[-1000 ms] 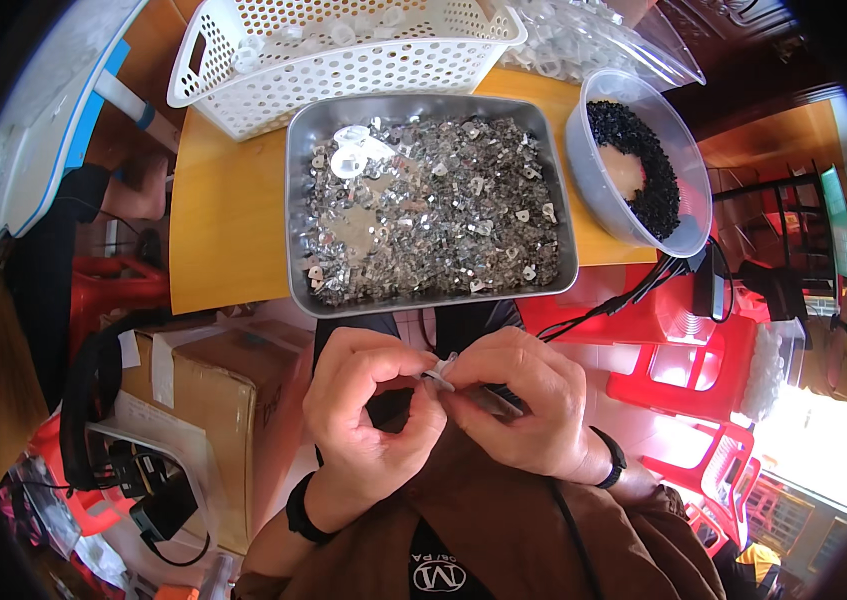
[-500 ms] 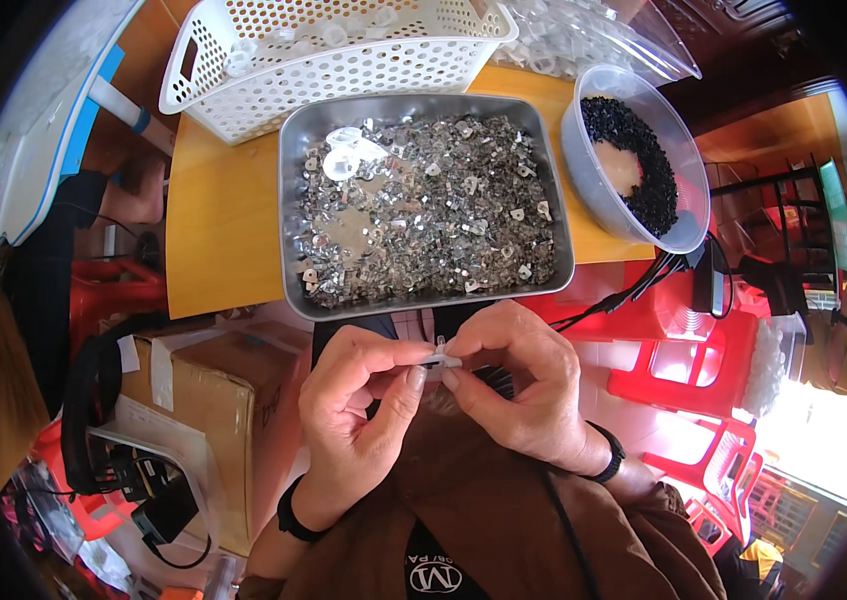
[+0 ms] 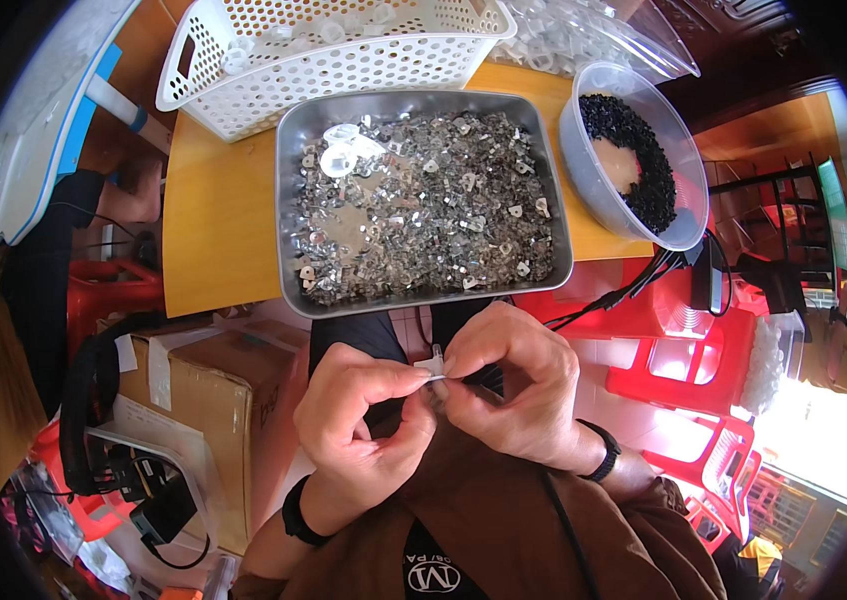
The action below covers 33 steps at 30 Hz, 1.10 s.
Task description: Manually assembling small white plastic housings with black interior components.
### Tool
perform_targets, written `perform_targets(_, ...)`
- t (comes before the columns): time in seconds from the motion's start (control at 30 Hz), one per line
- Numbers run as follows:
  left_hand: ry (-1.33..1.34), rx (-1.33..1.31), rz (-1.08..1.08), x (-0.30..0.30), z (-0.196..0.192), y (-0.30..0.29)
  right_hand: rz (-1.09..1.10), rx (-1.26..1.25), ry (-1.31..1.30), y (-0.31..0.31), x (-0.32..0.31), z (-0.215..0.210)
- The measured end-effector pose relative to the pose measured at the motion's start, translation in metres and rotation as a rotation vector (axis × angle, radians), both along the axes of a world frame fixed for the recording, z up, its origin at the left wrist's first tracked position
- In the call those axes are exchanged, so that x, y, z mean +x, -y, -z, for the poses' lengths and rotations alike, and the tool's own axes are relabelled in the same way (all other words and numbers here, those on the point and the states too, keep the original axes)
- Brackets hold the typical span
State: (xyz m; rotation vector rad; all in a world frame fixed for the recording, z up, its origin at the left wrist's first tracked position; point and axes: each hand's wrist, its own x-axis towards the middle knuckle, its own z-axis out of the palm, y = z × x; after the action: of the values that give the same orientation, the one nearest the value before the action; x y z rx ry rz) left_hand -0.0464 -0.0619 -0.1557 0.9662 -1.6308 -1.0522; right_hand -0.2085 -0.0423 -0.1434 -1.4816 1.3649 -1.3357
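Observation:
Just in front of the metal tray's near edge, both hands pinch one small translucent white plastic part (image 3: 435, 361) between thumbs and fingertips. My left hand (image 3: 363, 415) is closed on its left side, my right hand (image 3: 511, 385) on its right. The part has a narrow stem pointing up, while fingers cover much of the rest. Beyond the hands, the grey metal tray (image 3: 423, 307) holds a great many tiny metal pieces (image 3: 453, 215). Some white plastic parts (image 3: 339, 158) lie on these pieces at the tray's upper left.
Behind the tray stands a white perforated basket (image 3: 343, 80) with translucent plastic parts inside. A clear bag (image 3: 593, 35) of similar parts lies at the back right. To the right, a clear bowl (image 3: 685, 225) contains small black pieces. A cardboard box (image 3: 208, 440) sits left; red stools (image 3: 643, 375) stand right.
The plastic part has turned in my fingers, so its stem now shows more upright. My left thumb has shifted, and its fingers sit closer around the part.

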Motion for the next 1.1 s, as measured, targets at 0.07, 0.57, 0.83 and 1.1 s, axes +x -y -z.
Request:
perform_targets(0.07, 0.019, -0.046, -0.011, -0.002, 0.001, 0.004, -0.007, -0.026, -0.047, 0.001, 0.000, 0.001)
perform_targets(0.57, 0.063, -0.222, -0.102, -0.004, -0.004, 0.007, -0.008, -0.221, -0.248, -0.004, 0.008, -0.009)
perform_targets(0.83, 0.131, -0.326, -0.134, -0.005, -0.001, 0.008, -0.043, -0.196, -0.240, -0.004, 0.007, -0.006)
perform_targets(1.1, -0.169, 0.146, 0.041, -0.002, -0.002, 0.006, -0.010, 0.000, -0.135, -0.003, 0.002, -0.008)
